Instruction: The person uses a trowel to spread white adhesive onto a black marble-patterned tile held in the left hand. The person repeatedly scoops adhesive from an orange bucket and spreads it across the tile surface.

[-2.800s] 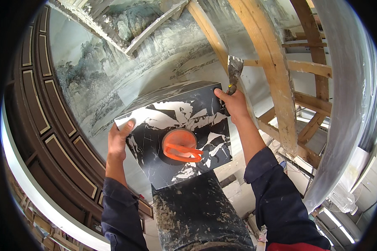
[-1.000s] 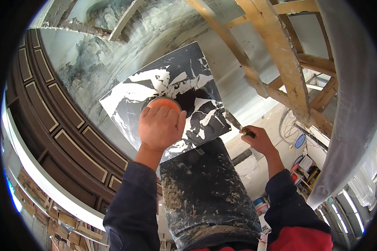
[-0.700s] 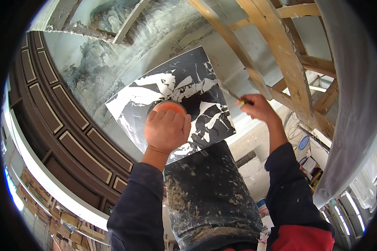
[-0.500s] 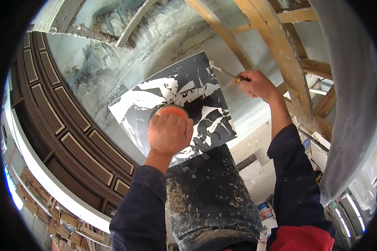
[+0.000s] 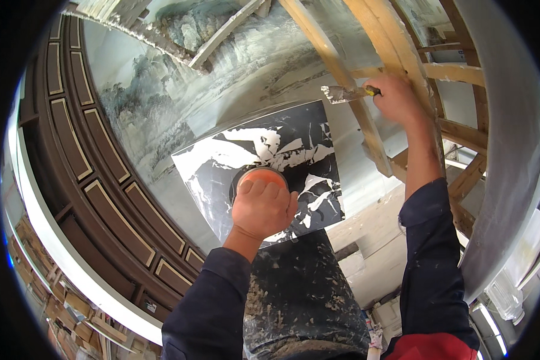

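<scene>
A square tile (image 5: 309,153) with a black and white marble pattern is in front of me, set at a slant. My left hand (image 5: 260,210) is closed over the orange top of a round suction cup (image 5: 263,175) seated on the tile's face. Up and to the right, my right hand (image 5: 399,101) grips the handle of a putty knife (image 5: 345,94). Its flat blade points left, a little beyond the tile's far right corner and apart from it, with pale residue along the edge.
Light wooden beams (image 5: 390,42) stand close to my right hand. Behind the tile is a surface painted with a grey landscape (image 5: 246,54). Dark brown panelling (image 5: 93,162) curves along the left. A grey sheet (image 5: 510,120) hangs at far right. Black, plaster-spattered cloth (image 5: 300,288) lies below the tile.
My right hand and the putty knife have moved up and right, away from the tile's corner; the blade now shows its flat side. The view has shifted, while my left hand stays on the suction cup.
</scene>
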`<state>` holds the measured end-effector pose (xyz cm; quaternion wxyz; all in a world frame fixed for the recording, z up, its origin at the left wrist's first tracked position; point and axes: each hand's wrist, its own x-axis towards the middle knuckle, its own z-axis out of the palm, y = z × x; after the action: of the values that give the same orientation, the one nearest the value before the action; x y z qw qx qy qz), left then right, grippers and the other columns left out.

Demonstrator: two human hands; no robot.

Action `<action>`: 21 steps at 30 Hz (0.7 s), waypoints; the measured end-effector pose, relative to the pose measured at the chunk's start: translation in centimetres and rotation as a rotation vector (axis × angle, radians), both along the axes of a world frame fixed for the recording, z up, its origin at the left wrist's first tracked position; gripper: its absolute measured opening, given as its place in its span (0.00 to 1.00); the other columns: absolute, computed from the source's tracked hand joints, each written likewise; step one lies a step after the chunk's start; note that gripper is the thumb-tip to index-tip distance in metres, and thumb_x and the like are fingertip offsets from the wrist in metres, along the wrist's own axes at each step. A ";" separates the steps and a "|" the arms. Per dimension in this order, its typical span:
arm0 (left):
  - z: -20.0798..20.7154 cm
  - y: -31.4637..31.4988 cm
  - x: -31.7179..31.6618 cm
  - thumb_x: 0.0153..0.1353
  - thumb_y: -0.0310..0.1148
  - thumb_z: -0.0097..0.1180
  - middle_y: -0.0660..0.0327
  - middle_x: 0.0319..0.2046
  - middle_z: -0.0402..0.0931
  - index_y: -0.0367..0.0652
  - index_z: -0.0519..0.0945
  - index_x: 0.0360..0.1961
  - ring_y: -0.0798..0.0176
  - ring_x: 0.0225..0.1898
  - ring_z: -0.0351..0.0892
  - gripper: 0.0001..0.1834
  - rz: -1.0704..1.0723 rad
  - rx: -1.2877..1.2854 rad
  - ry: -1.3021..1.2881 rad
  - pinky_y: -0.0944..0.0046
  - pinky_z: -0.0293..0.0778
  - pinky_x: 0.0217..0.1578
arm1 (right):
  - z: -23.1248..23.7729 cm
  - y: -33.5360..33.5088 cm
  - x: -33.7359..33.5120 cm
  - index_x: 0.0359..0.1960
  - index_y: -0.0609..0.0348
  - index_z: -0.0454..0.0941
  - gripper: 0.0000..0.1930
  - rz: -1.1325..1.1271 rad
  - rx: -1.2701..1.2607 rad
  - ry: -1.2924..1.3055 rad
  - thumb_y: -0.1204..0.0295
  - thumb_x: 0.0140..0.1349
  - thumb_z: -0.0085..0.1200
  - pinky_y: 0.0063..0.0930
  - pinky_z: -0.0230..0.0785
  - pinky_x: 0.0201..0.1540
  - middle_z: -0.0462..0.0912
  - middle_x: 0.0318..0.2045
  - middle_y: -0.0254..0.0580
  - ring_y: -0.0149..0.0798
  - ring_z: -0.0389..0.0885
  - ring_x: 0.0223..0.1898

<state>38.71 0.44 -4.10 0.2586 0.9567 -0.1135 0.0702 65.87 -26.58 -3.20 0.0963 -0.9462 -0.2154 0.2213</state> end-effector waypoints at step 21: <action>-0.2 0.0 -0.1 0.58 0.39 0.68 0.65 0.19 0.69 0.52 0.74 0.16 0.58 0.26 0.72 0.18 0.070 -0.089 -0.052 0.56 0.68 0.33 | 0.5 6.2 3.1 0.41 0.42 0.90 0.20 0.268 -0.450 -0.058 0.84 0.59 0.52 0.55 0.58 0.69 0.85 0.47 0.39 0.50 0.77 0.60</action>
<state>38.58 0.43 -4.28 0.2951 0.9455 -0.0836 0.1089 68.95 -20.35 -2.70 -0.1527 -0.9129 -0.2867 0.2473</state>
